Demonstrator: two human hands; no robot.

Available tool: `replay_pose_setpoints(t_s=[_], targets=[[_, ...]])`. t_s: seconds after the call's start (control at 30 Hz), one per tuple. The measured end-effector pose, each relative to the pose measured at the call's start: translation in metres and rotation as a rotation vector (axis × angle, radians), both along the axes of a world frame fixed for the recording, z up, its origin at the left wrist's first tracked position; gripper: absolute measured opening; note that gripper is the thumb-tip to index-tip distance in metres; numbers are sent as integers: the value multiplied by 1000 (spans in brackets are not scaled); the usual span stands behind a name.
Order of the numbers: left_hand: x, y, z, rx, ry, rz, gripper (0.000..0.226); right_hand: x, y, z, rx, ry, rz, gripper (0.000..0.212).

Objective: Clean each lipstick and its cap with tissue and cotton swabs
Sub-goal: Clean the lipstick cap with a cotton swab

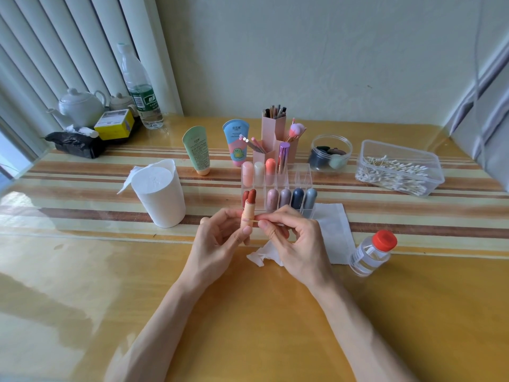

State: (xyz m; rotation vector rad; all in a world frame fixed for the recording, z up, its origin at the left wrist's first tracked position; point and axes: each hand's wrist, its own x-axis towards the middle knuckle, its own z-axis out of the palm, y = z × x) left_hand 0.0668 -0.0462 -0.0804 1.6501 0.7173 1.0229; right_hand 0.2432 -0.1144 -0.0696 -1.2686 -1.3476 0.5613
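I see left hand fingers curled round uncapped lipstick, upright; right hand fingertips pinch cotton swab, tip touching tube; crumpled tissue below fingers; clear organizer just behind; swab box well right of them.

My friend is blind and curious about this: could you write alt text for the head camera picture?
A person's left hand holds an open lipstick upright over a yellow table while the right hand pinches a cotton swab at its tube. Behind stand a clear organizer of capped lipsticks, a tissue roll and a box of cotton swabs.
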Motion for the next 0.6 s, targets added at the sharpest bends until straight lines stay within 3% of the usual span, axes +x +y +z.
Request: replay_pose_setpoints(t_s=[0.17, 0.37, 0.6], targets=[[0, -2, 1, 5, 49, 11, 44, -1, 0, 0, 11, -32, -8, 15], [-1, 2, -2, 41, 67, 24, 25, -2, 0, 1, 23, -29, 19, 15], [-1, 3, -3, 95, 89, 25, 33, -1, -1, 1, 43, -48, 12, 16]])
